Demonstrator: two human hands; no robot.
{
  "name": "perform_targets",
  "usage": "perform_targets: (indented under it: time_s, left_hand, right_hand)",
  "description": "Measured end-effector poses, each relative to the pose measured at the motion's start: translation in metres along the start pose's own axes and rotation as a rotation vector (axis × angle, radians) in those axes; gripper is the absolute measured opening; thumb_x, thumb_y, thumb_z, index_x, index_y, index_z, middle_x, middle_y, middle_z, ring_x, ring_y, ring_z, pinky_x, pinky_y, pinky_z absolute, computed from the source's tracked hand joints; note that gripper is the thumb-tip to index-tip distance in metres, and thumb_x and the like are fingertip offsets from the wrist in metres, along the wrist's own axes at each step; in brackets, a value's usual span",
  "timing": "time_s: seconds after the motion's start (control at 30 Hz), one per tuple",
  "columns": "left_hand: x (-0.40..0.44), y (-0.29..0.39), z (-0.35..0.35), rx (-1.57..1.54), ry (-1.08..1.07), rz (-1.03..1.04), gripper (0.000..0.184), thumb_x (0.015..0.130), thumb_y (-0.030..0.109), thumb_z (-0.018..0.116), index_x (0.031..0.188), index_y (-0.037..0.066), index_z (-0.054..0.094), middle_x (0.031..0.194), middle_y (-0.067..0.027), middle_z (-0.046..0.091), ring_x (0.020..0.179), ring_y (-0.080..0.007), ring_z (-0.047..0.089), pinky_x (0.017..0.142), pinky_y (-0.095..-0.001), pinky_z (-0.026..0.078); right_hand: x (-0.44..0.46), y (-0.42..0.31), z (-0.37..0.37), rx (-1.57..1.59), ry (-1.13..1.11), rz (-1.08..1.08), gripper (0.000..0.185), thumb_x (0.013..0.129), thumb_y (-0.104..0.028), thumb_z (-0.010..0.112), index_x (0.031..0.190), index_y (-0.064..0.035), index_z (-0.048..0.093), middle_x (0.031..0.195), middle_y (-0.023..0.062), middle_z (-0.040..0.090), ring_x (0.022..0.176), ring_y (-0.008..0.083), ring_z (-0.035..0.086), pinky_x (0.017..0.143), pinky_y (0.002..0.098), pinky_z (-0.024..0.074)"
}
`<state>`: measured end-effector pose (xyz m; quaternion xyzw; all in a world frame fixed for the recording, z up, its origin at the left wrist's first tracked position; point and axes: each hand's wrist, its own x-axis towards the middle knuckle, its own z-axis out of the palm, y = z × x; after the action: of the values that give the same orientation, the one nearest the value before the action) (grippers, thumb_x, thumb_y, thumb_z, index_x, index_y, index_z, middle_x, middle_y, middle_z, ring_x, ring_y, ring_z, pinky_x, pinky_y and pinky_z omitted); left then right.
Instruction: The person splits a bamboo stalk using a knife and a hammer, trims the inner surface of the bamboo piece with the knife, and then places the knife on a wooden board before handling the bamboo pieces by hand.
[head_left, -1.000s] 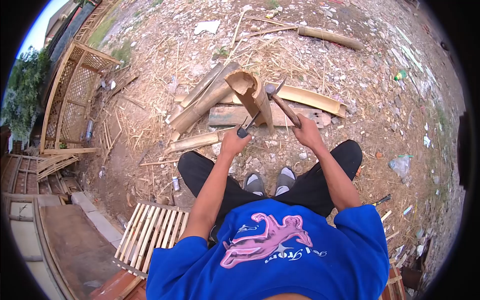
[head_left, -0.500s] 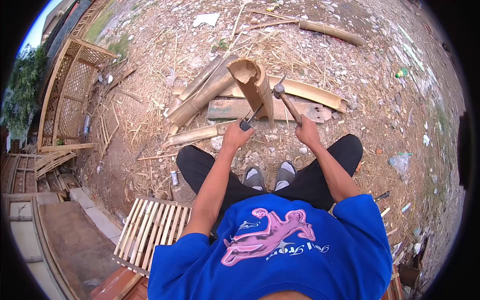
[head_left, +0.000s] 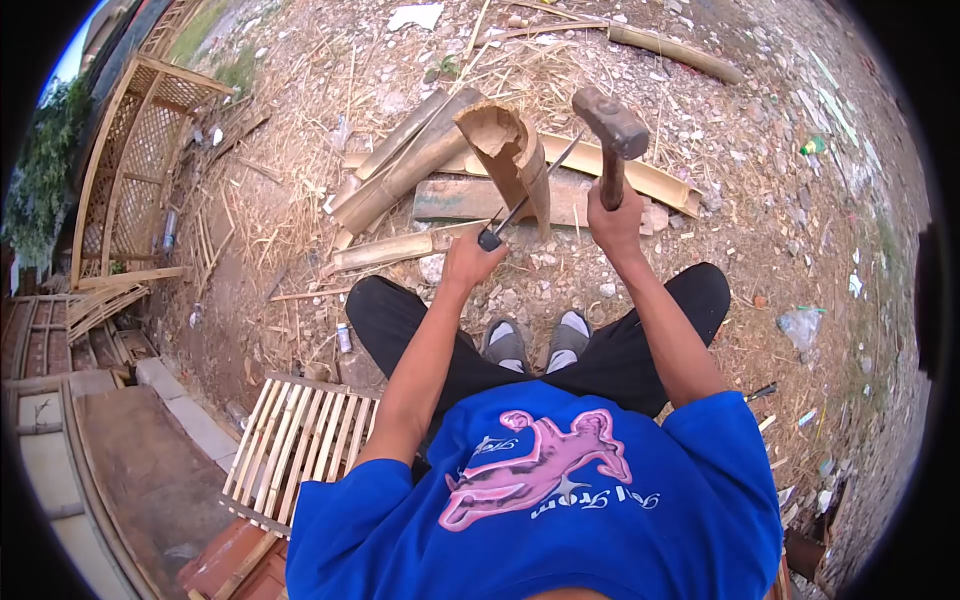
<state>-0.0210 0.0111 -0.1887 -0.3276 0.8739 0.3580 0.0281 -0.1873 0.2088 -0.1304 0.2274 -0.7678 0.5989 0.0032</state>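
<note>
My left hand (head_left: pixel 470 262) is closed around the black handle of a knife (head_left: pixel 489 240). The knife's blade slants up and right across a standing half-round bamboo piece (head_left: pixel 536 185), its tip showing beyond the right edge. How deep the blade sits in the bamboo I cannot tell. My right hand (head_left: pixel 614 222) grips the wooden handle of a hammer (head_left: pixel 612 122), whose heavy metal head is raised to the right of the bamboo, apart from the blade. Beneath and behind the bamboo lies a worn wooden plank (head_left: pixel 450 198).
Split bamboo lengths (head_left: pixel 405 190) lie left of the plank, and another curved strip (head_left: pixel 660 188) lies to its right. A bamboo pole (head_left: pixel 675 53) rests farther off. Beside my left leg is a slatted bamboo rack (head_left: pixel 305 445). A lattice frame (head_left: pixel 135 170) stands at the far left.
My right hand has lifted the hammer, so its head now appears higher and nearer to me. The left hand keeps its hold on the knife at the bamboo.
</note>
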Motion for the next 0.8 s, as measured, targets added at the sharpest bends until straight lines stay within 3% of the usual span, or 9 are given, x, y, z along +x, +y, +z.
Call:
perform_targets:
  time_s: [0.03, 0.07, 0.23, 0.4, 0.47, 0.57, 0.7, 0.77, 0.8]
  left_hand:
    - [0.0, 0.001, -0.002, 0.001, 0.008, 0.004, 0.06, 0.072, 0.043, 0.074, 0.116, 0.003, 0.065, 0.1, -0.0272, 0.069, 0.098, -0.0433, 0.065, 0.086, -0.0481, 0.051]
    - [-0.002, 0.001, 0.001, 0.019, -0.019, -0.011, 0.059, 0.072, 0.043, 0.074, 0.115, 0.003, 0.065, 0.099, -0.0271, 0.069, 0.098, -0.0433, 0.065, 0.086, -0.0484, 0.051]
    - [-0.01, -0.01, 0.012, 0.033, -0.012, -0.028, 0.053, 0.073, 0.042, 0.071, 0.107, 0.003, 0.064, 0.095, -0.027, 0.068, 0.095, -0.0436, 0.065, 0.083, -0.05, 0.051]
    - [-0.006, -0.017, 0.019, 0.009, -0.035, 0.001, 0.053, 0.072, 0.042, 0.071, 0.106, 0.002, 0.064, 0.092, -0.0277, 0.068, 0.092, -0.0443, 0.066, 0.08, -0.0508, 0.05]
    - [-0.003, -0.013, 0.015, 0.023, -0.041, -0.021, 0.054, 0.072, 0.042, 0.071, 0.107, 0.001, 0.063, 0.092, -0.0279, 0.068, 0.092, -0.0446, 0.065, 0.081, -0.0508, 0.05]
    - [0.002, -0.017, 0.021, 0.001, 0.02, 0.011, 0.056, 0.072, 0.043, 0.072, 0.108, 0.0, 0.063, 0.092, -0.0284, 0.068, 0.092, -0.0449, 0.066, 0.081, -0.0507, 0.05]
    - [0.006, -0.013, 0.017, -0.008, -0.061, -0.047, 0.058, 0.072, 0.043, 0.072, 0.111, 0.001, 0.063, 0.095, -0.0285, 0.068, 0.095, -0.0442, 0.065, 0.083, -0.05, 0.051]
    - [0.004, -0.01, 0.015, -0.005, -0.07, -0.064, 0.059, 0.072, 0.044, 0.072, 0.113, 0.002, 0.063, 0.099, -0.028, 0.068, 0.099, -0.0432, 0.065, 0.086, -0.0491, 0.051]
    - [0.003, -0.009, 0.014, -0.003, -0.073, -0.07, 0.059, 0.073, 0.045, 0.072, 0.114, 0.003, 0.063, 0.101, -0.0277, 0.068, 0.1, -0.0426, 0.065, 0.087, -0.0487, 0.051]
  right_hand:
    - [-0.024, 0.037, -0.003, -0.223, -0.15, 0.094, 0.016, 0.081, -0.005, 0.061, 0.095, 0.0013, 0.058, 0.075, 0.0235, 0.063, 0.071, 0.0403, 0.064, 0.067, 0.0434, 0.0497]
    - [-0.044, 0.076, -0.005, -0.507, -0.378, 0.205, 0.023, 0.078, -0.004, 0.059, 0.101, -0.0001, 0.06, 0.087, 0.0294, 0.065, 0.088, 0.0512, 0.06, 0.076, 0.0529, 0.0489]
    - [-0.052, 0.075, -0.021, -0.494, -0.273, 0.357, 0.026, 0.078, -0.008, 0.058, 0.103, -0.0007, 0.058, 0.088, 0.0304, 0.064, 0.09, 0.0504, 0.061, 0.079, 0.0559, 0.0463]
    - [0.002, -0.017, -0.048, -0.432, -0.191, 0.23, 0.025, 0.083, -0.014, 0.064, 0.103, -0.0012, 0.057, 0.082, 0.0284, 0.064, 0.08, 0.0494, 0.061, 0.07, 0.0504, 0.047]
    - [0.025, -0.06, -0.053, -0.326, -0.064, 0.021, 0.023, 0.086, -0.016, 0.066, 0.102, -0.001, 0.058, 0.07, 0.0205, 0.061, 0.064, 0.0339, 0.062, 0.062, 0.0409, 0.0459]
    - [0.045, -0.111, -0.056, -0.149, 0.069, -0.098, 0.014, 0.089, -0.011, 0.065, 0.094, 0.0009, 0.058, 0.061, 0.0043, 0.049, 0.061, 0.0061, 0.043, 0.054, 0.0267, 0.0372]
    - [0.026, -0.047, -0.005, 0.068, 0.212, -0.234, 0.014, 0.088, -0.008, 0.065, 0.089, 0.0035, 0.057, 0.059, 0.0006, 0.052, 0.059, 0.0044, 0.046, 0.052, 0.0279, 0.0382]
    - [-0.019, 0.021, 0.011, -0.097, 0.055, 0.011, 0.013, 0.083, -0.005, 0.064, 0.093, 0.0, 0.059, 0.065, 0.0176, 0.063, 0.062, 0.0339, 0.065, 0.059, 0.0395, 0.0481]
    - [-0.044, 0.071, 0.009, -0.404, -0.175, 0.123, 0.021, 0.079, -0.006, 0.065, 0.099, -0.0016, 0.06, 0.078, 0.028, 0.065, 0.077, 0.0477, 0.065, 0.068, 0.0491, 0.0507]
